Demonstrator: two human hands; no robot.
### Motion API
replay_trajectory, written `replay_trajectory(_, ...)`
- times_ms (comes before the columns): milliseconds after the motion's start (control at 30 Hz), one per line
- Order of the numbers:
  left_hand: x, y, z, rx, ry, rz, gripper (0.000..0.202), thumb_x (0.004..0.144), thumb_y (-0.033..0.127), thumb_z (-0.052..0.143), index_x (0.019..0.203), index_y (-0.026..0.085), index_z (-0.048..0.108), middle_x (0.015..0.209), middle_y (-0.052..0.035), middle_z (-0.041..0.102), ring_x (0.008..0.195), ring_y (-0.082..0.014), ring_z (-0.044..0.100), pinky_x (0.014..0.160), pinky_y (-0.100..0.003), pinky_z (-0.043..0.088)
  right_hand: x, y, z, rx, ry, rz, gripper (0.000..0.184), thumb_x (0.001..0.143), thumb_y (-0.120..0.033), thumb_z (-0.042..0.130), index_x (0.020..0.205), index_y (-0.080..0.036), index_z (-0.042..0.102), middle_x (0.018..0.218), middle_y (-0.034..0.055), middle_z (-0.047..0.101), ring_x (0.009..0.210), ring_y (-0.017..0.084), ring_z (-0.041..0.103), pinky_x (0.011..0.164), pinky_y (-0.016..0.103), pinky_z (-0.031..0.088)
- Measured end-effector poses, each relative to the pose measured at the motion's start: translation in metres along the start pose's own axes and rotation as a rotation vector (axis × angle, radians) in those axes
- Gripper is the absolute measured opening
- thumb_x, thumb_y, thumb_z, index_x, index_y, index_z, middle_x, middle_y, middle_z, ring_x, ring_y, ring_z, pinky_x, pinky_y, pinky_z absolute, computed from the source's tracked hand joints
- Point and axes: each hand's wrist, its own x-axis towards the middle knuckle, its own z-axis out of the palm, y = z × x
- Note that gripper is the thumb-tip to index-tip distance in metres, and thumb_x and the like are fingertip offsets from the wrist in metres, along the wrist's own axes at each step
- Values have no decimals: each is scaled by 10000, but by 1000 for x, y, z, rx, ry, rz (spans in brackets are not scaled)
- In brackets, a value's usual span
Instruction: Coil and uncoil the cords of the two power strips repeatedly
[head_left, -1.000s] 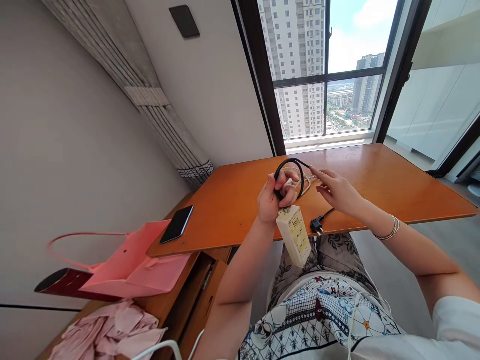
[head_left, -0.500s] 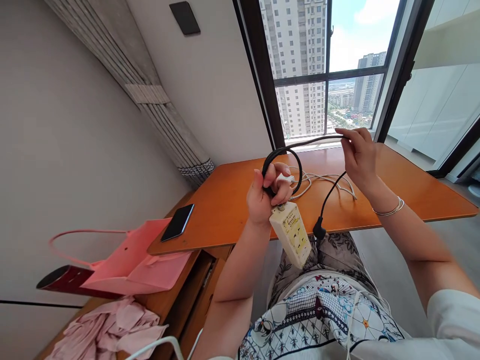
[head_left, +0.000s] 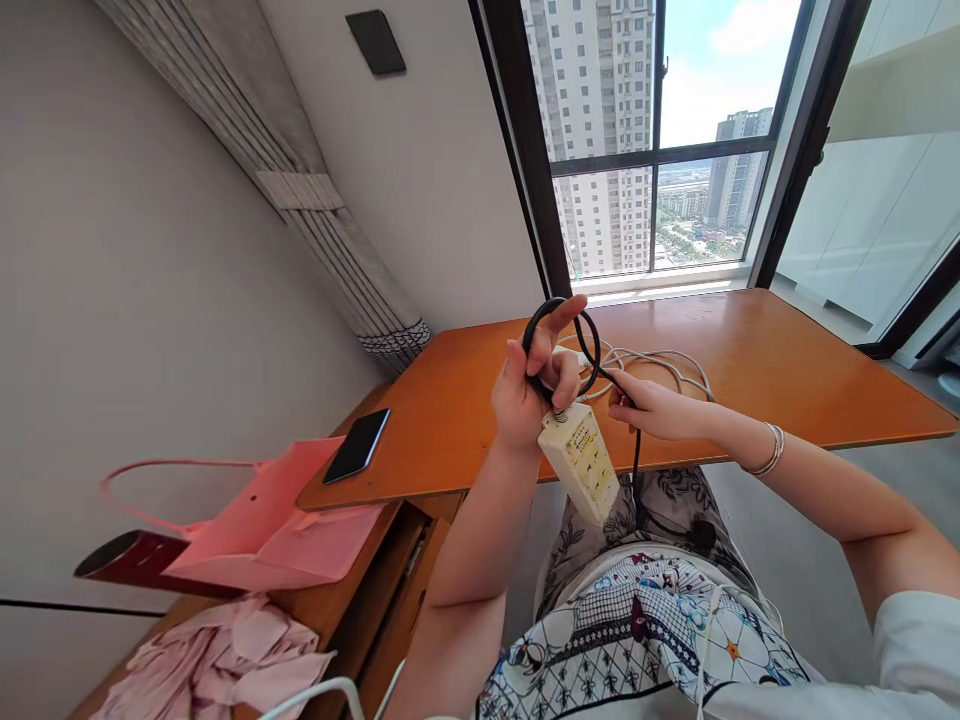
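Observation:
My left hand [head_left: 541, 385] grips the looped black power cord [head_left: 598, 340] with its index finger raised, the coil passing around the fingers. Below that hand hangs a cream power strip [head_left: 581, 462], tilted, its yellowed socket face showing. My right hand [head_left: 652, 405] pinches the cord's free length to the right of the coil, just above the table's near edge. From there the cord drops to my lap, where its black plug [head_left: 702, 536] hangs blurred over patterned trousers.
The orange-brown table [head_left: 795, 380] carries a white cable [head_left: 686, 365] in loose loops behind my hands. A phone [head_left: 358, 445] lies at its left end. A pink bag [head_left: 300, 540] and crumpled pink cloth [head_left: 225, 655] rest lower left. Beyond the table is a window [head_left: 660, 150].
My right hand has moved down and left, bringing the cord under the coil. The left index finger has lifted. The plug has swung right and lower.

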Motion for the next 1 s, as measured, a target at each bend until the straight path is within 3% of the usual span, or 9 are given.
replay_trajectory(67, 0, 1, -1, 7, -7, 69, 507, 995, 536, 451, 642, 180, 375, 1363, -83, 646, 370, 0, 318, 318, -227, 285, -10, 7, 9, 191, 77, 2, 557, 957, -278, 505, 1486, -189, 357, 875, 2, 567, 700, 133, 561, 659, 274, 518)
replay_trajectory(133, 1, 3, -3, 10, -11, 128, 515, 996, 524, 458, 629, 176, 362, 1407, -76, 618, 372, 4, 321, 317, -225, 287, -18, 16, 13, 304, 213, 3, 498, 962, -340, 501, 1433, -204, 418, 839, -17, 511, 676, 121, 519, 626, 261, 512)
replay_trajectory(300, 0, 5, -5, 45, 36, 111, 516, 989, 545, 460, 635, 176, 391, 1466, -82, 574, 386, 1, 347, 312, -213, 304, -26, 24, 8, 498, 470, -21, 430, 968, -558, 484, 1151, -194, 622, 663, -58, 346, 497, 85, 287, 425, 217, 256)
replay_trajectory(433, -2, 2, -7, 77, 26, 102, 507, 957, 580, 503, 655, 180, 425, 1457, -83, 582, 425, -18, 432, 332, -205, 372, -29, 20, 6, 529, 587, -71, 481, 937, -627, 511, 1073, -192, 665, 626, -58, 320, 498, 91, 269, 430, 228, 216)
replay_trajectory(567, 0, 0, -14, 120, -35, 143, 510, 896, 633, 572, 673, 188, 461, 1464, -79, 566, 594, -85, 620, 399, -213, 486, -31, 11, 9, 347, 468, -50, 443, 976, -537, 477, 1102, -172, 695, 620, -39, 394, 522, 103, 339, 476, 240, 289)
replay_trajectory(667, 1, -1, -16, 172, -91, 176, 495, 852, 661, 620, 707, 200, 508, 1445, -63, 568, 974, -218, 715, 616, -293, 624, -32, 2, 11, 162, 377, -62, 393, 1000, -399, 440, 1170, -152, 693, 685, 5, 551, 597, 132, 473, 574, 262, 401)
replay_trajectory(767, 1, -3, -14, 256, -152, 221, 474, 860, 674, 600, 751, 217, 543, 1464, -51, 542, 1340, -312, 547, 910, -459, 613, -36, -9, 13, -18, 252, -136, 398, 989, -314, 448, 1296, -141, 632, 941, 89, 701, 812, 193, 628, 752, 312, 489)
replay_trajectory(867, -1, -9, -13, 371, -202, 289, 461, 873, 666, 586, 753, 221, 554, 1475, -57, 532, 1462, -331, 406, 1082, -545, 496, -41, -19, 14, -147, 99, -193, 472, 979, -270, 456, 1429, -142, 517, 1145, 149, 699, 987, 235, 662, 849, 341, 504)
replay_trajectory(1000, 0, -21, -22, 533, -163, 437, 444, 872, 643, 602, 730, 224, 560, 1426, -78, 575, 1475, -323, 385, 1166, -544, 402, -46, -21, 16, -170, -19, -133, 579, 969, -237, 475, 1524, -118, 362, 1004, 124, 710, 854, 221, 658, 767, 335, 509)
